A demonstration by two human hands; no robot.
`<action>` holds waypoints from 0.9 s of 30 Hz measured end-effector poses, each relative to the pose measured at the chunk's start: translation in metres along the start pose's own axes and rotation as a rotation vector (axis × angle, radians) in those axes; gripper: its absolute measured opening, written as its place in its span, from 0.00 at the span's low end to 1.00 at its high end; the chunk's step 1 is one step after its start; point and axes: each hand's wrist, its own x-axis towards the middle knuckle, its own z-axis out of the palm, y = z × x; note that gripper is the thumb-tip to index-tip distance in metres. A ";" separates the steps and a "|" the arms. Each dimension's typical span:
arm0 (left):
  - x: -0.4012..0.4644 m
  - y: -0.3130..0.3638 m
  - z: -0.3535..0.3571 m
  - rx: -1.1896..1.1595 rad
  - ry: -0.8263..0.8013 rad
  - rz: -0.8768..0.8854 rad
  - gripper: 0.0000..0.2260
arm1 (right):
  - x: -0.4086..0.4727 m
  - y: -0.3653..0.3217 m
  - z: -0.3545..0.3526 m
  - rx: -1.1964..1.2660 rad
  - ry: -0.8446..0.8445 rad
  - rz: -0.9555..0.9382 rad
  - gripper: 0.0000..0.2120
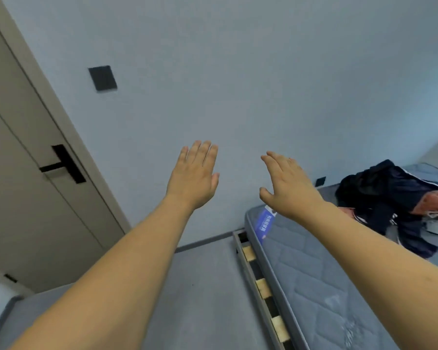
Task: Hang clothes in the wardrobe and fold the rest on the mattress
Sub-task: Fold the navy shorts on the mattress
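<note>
Both bare arms reach out, and the left hand (195,178) and right hand (287,186) are flat with fingers straight and close together, holding nothing. Dark clothes (387,198) lie in a pile on the gray mattress (321,274), right of the hands.

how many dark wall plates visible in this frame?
2. One larger dark wall plate sits high on the wall, right of the door. A smaller dark plate sits low on the wall, just above the mattress. The arms may hide others.
</note>
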 end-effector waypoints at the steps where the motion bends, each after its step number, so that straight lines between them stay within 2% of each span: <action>1: 0.022 0.022 0.018 -0.042 -0.020 0.028 0.29 | -0.001 0.029 0.010 -0.001 -0.021 0.047 0.34; 6: 0.111 0.139 0.093 -0.105 -0.112 0.226 0.30 | -0.018 0.170 0.049 -0.017 -0.090 0.264 0.34; 12: 0.187 0.263 0.176 -0.161 -0.231 0.378 0.29 | -0.050 0.317 0.091 0.001 -0.142 0.498 0.32; 15: 0.212 0.304 0.217 -0.185 -0.298 0.431 0.28 | -0.065 0.368 0.113 0.020 -0.138 0.580 0.29; 18: 0.243 0.357 0.272 -0.219 -0.339 0.492 0.28 | -0.075 0.429 0.145 0.005 -0.166 0.689 0.31; 22: 0.286 0.427 0.364 -0.266 -0.377 0.568 0.28 | -0.075 0.516 0.210 -0.010 -0.147 0.815 0.28; 27: 0.315 0.513 0.517 -0.326 -0.550 0.584 0.28 | -0.075 0.621 0.335 -0.038 -0.145 0.899 0.26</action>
